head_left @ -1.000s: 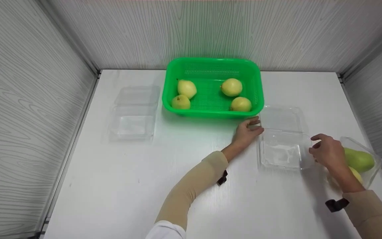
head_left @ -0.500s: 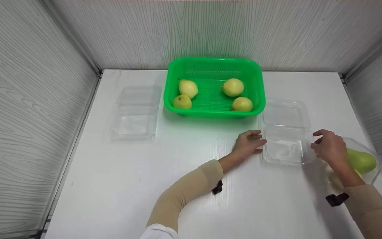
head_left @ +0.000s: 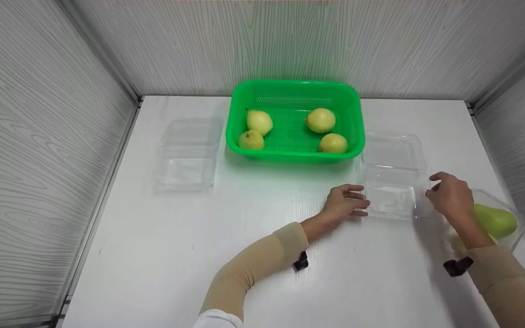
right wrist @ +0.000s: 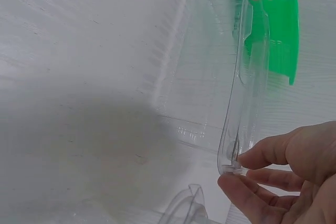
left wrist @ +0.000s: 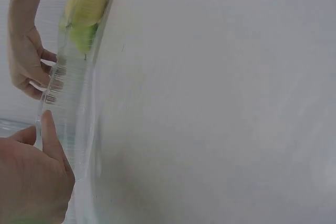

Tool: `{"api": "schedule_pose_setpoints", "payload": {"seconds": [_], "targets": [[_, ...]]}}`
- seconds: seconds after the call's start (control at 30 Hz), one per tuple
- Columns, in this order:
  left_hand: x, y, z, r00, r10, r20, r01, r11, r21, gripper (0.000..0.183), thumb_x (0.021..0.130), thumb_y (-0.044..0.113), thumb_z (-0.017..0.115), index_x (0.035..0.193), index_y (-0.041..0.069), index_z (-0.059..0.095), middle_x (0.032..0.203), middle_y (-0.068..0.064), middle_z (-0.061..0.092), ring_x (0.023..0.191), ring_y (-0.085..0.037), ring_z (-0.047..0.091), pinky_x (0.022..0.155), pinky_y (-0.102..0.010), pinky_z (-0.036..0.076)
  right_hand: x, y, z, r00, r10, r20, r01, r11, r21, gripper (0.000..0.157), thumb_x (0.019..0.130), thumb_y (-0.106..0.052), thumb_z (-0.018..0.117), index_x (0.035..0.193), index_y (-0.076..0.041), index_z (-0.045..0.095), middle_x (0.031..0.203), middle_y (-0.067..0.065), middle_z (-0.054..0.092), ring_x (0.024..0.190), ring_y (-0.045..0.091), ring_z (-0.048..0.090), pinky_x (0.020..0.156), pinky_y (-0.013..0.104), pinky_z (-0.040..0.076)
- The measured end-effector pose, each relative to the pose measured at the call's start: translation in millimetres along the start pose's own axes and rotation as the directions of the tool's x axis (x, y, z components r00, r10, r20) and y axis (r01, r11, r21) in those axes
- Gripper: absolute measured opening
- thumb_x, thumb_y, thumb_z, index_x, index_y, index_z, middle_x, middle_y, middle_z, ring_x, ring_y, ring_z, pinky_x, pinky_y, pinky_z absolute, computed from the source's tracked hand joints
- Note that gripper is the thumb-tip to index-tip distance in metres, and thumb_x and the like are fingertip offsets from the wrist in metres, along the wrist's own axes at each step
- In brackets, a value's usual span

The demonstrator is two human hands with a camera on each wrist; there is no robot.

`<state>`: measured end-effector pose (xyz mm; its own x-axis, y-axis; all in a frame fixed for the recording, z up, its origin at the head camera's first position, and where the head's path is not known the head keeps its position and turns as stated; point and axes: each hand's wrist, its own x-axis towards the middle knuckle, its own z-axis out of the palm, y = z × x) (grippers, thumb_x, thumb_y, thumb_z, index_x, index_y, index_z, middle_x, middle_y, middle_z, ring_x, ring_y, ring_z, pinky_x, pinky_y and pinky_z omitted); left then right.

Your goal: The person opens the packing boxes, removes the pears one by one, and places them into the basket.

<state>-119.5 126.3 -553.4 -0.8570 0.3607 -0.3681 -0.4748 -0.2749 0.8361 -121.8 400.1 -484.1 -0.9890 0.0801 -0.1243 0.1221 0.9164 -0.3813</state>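
Head view: pears (head_left: 321,120) remain in the basket (head_left: 294,157); right of it, a tray (head_left: 521,225) holds fruit (head_left: 497,222) — right fingers (right wrist: 264,152) pinch the unfilled box (head_left: 390,200), left fingers' (left wrist: 50,132) hold unclear.

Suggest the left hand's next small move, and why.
I'd probably move the left hand from beside the open container toward the front-right pear in the green basket: no fruit shows in that container, the right hand pinches its edge, and that pear lies nearest the left hand.

The transparent plastic clamshell container (head_left: 391,199) is open between the left hand (head_left: 345,200) and right hand (head_left: 451,195), its hinged lid (head_left: 394,152) back just beside the green basket (head_left: 295,156).
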Motion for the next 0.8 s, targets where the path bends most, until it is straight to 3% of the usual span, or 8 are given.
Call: {"api": "schedule_pose_setpoints", "payload": {"seconds": [0.2, 0.33, 0.57, 0.8], "targets": [[0.0, -0.5, 3.7, 1.0, -0.003, -0.015, 0.002, 1.0, -0.021, 0.047, 0.088, -0.012, 0.074, 0.134, -0.005, 0.064, 0.097, -0.006, 0.068, 0.098, -0.036, 0.078, 0.076, -0.039, 0.069, -7, -9, 4.6, 0.996, -0.025, -0.081, 0.023, 0.999, -0.026, 0.04, 0.095, -0.01, 0.063, 0.132, 0.006, 0.063, 0.118, 0.034, 0.068, 0.102, 0.054, 0.066, 0.069, 0.061, 0.053], [1.3, 0.2, 5.4, 1.0, 0.005, -0.011, -0.005, 1.0, -0.028, 0.046, 0.089, -0.01, 0.075, 0.134, -0.005, 0.064, 0.096, -0.004, 0.068, 0.105, -0.042, 0.077, 0.077, -0.038, 0.069, -16, -18, 12.6, 0.979, -0.126, -0.162, 0.128, 0.992, 0.002, 0.036, 0.097, -0.014, 0.068, 0.13, 0.003, 0.067, 0.119, 0.031, 0.067, 0.103, 0.051, 0.065, 0.071, 0.056, 0.052], [4.8, 1.6, 6.5, 1.0, 0.0, -0.024, -0.002, 0.998, -0.058, 0.045, 0.089, -0.011, 0.074, 0.132, -0.005, 0.065, 0.095, -0.005, 0.067, 0.098, -0.037, 0.078, 0.077, -0.038, 0.069, -32, -34, 31.9, 0.899, -0.322, -0.298, 0.334, 0.943, -0.012, 0.031, 0.093, -0.016, 0.08, 0.119, 0.0, 0.074, 0.113, 0.026, 0.07, 0.103, 0.046, 0.066, 0.072, 0.06, 0.056], [8.7, 3.3, 9.7, 0.999, 0.005, -0.047, -0.007, 0.999, -0.047, 0.043, 0.089, -0.011, 0.074, 0.131, -0.004, 0.066, 0.093, -0.004, 0.068, 0.105, -0.043, 0.077, 0.075, -0.038, 0.069, -49, -39, 50.2, 0.845, -0.382, -0.375, 0.379, 0.921, -0.085, 0.031, 0.087, -0.018, 0.086, 0.114, -0.005, 0.076, 0.105, 0.022, 0.071, 0.098, 0.043, 0.067, 0.065, 0.059, 0.057]]}}
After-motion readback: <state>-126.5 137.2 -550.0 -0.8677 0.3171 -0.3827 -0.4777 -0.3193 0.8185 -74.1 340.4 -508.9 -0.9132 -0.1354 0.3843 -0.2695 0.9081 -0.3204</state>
